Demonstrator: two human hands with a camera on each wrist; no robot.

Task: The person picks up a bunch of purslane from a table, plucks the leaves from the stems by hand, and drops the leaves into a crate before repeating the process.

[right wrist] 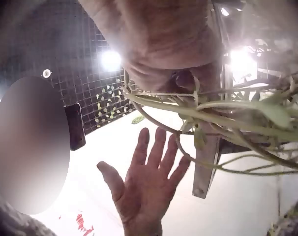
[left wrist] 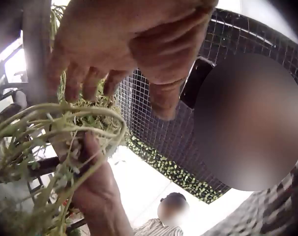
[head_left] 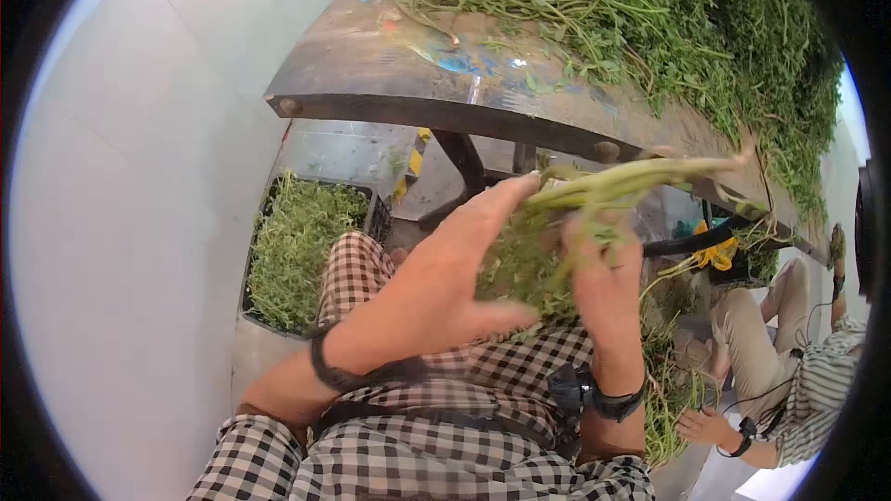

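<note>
In the head view my right hand (head_left: 608, 288) grips a bunch of leafy green stems (head_left: 650, 172) above my lap. The stems stretch right toward the table edge and blur a little, while leaves hang below them. Curled fingers go round the same stems (right wrist: 227, 115) in the right wrist view. My left hand (head_left: 445, 269) is held up beside the bunch, thumb apart from the other fingers. Its palm (right wrist: 146, 194) and spread fingers show in the right wrist view, with nothing in them. From the left wrist, the stems (left wrist: 104, 115) pass below my left fingertips.
A worn wooden table (head_left: 362, 60) carries a large heap of greens (head_left: 687, 28). On the floor at left stands a black crate (head_left: 376, 218) filled with cut greens (head_left: 302, 250). More stems (head_left: 673, 390) lie to my right, near another seated person (head_left: 821, 380).
</note>
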